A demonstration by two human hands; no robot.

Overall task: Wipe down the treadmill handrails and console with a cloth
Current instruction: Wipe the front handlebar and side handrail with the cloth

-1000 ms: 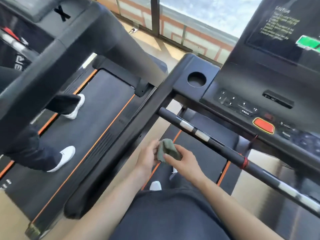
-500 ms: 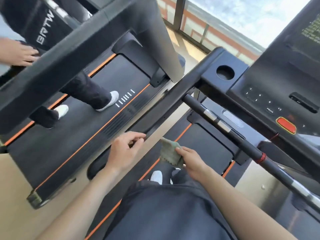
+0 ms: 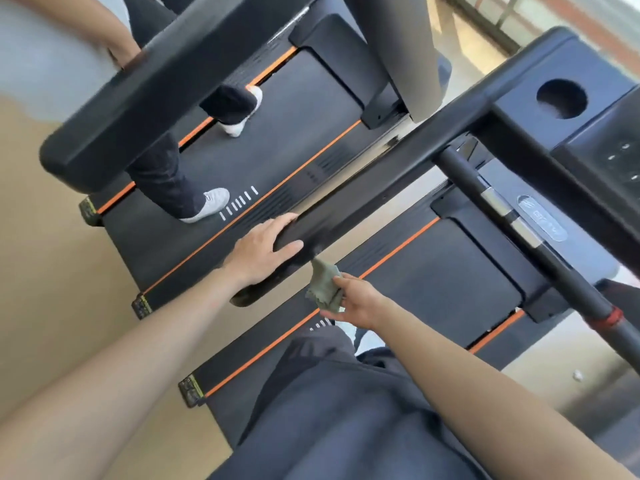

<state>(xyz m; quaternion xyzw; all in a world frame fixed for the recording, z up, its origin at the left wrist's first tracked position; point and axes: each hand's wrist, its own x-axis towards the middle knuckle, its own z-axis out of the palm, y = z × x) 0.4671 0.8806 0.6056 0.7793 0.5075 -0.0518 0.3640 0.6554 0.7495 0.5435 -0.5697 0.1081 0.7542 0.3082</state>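
My left hand grips the near end of the black left handrail, fingers wrapped over its top. My right hand pinches a small grey-green cloth just below and to the right of that rail end; the cloth's tip nearly touches the rail. The console with its round cup hole and buttons sits at the upper right. A black crossbar with silver sensors and a red ring runs diagonally down the right side.
Another person walks on the neighbouring treadmill to the left, white shoes on its belt, a hand on its thick black handrail. My own treadmill belt lies below. Tan floor on the left, a window at the top right.
My left hand has let go of the cloth, reached left and closed on the handrail end. My right hand keeps the cloth and has moved toward the rail. The view has swung left.
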